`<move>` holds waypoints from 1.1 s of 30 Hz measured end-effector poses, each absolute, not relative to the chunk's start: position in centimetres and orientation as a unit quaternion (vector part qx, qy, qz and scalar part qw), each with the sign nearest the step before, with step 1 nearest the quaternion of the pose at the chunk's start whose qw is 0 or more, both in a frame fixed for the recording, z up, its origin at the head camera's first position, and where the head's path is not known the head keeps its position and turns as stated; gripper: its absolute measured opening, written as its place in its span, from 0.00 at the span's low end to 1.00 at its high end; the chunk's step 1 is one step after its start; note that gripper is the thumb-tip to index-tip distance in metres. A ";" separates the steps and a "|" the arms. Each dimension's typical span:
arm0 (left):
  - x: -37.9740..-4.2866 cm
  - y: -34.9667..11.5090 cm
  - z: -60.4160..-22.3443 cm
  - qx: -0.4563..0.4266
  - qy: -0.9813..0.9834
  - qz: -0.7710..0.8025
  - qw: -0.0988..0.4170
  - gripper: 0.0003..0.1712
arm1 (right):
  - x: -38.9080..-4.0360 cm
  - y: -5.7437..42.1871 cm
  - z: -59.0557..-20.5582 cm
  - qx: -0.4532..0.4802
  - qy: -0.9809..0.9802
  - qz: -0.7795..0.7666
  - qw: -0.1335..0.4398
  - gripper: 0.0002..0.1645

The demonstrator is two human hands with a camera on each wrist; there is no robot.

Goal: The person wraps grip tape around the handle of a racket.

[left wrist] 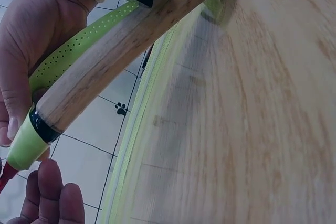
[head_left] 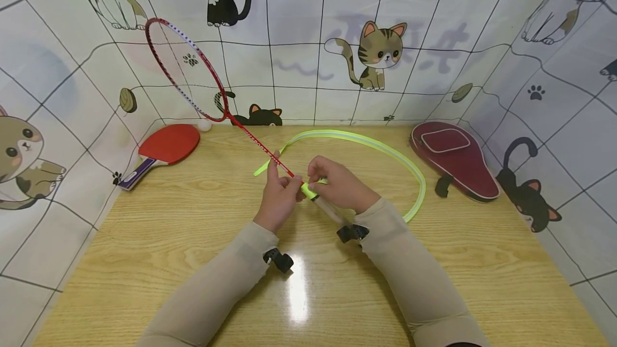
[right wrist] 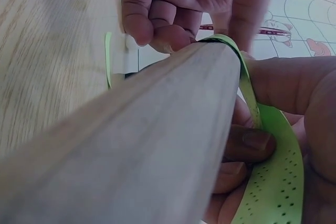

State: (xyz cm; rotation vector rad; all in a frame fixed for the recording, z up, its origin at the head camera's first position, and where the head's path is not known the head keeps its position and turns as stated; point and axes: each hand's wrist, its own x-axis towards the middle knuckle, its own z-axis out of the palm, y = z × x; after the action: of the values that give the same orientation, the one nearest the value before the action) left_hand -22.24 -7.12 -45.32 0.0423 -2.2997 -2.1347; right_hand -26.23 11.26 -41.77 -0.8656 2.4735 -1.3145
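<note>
A red badminton racket (head_left: pixel 253 138) slants up to the left, its head raised off the table. My left hand (head_left: pixel 277 200) holds it where the shaft meets the handle, the index finger stretched along the shaft. Bare wood shows on the handle (left wrist: pixel 121 51). Yellow-green perforated grip tape (right wrist: pixel 275 182) wraps the handle's top end above a black band (left wrist: pixel 43 125). Between thumb and fingers my right hand (head_left: pixel 339 183) pinches the tape beside the handle. The tape's long strip (head_left: pixel 385 146) curves behind my hands across the table.
A red table tennis bat (head_left: pixel 171 143) lies at the back left, near a white ball (head_left: pixel 204 125). At the back right is a dark red bat case (head_left: pixel 458 162). Cat-patterned walls (head_left: pixel 299 63) enclose the wooden table (head_left: pixel 193 283) at the back and sides.
</note>
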 end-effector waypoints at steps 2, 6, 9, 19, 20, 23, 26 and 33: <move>-22.3 -7.1 -45.4 0.011 -0.730 -0.683 -0.007 0.52 | -26.3 11.3 -41.8 -0.295 0.839 -0.445 0.104 0.10; -22.2 -7.2 -45.3 0.004 -0.725 -0.689 -0.012 0.58 | -26.3 11.2 -41.9 -0.295 0.844 -0.437 0.104 0.10; -22.2 -7.2 -45.3 0.004 -0.723 -0.690 -0.011 0.58 | -26.3 11.3 -41.8 -0.292 0.845 -0.435 0.109 0.10; -22.2 -7.3 -45.1 0.012 -0.721 -0.693 -0.002 0.57 | -26.3 11.4 -41.7 -0.290 0.837 -0.450 0.110 0.08; -22.2 -7.3 -45.1 0.012 -0.720 -0.694 -0.003 0.57 | -26.3 11.3 -41.7 -0.289 0.838 -0.451 0.107 0.08; -22.2 -7.3 -45.1 0.013 -0.721 -0.693 -0.003 0.57 | -26.3 11.3 -41.7 -0.288 0.844 -0.443 0.093 0.08; -22.3 -7.3 -45.2 0.015 -0.721 -0.693 -0.005 0.56 | -26.2 11.3 -41.7 -0.284 0.850 -0.435 0.085 0.10; -22.3 -7.3 -45.4 0.029 -0.722 -0.691 -0.009 0.55 | -26.2 11.4 -41.7 -0.267 0.862 -0.422 0.084 0.10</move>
State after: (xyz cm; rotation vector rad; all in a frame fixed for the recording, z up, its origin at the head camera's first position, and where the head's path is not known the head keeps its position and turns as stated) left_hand -22.33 -7.34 -45.44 0.0919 -2.2829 -2.1829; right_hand -26.22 11.38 -41.70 -0.7983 2.5738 -1.2580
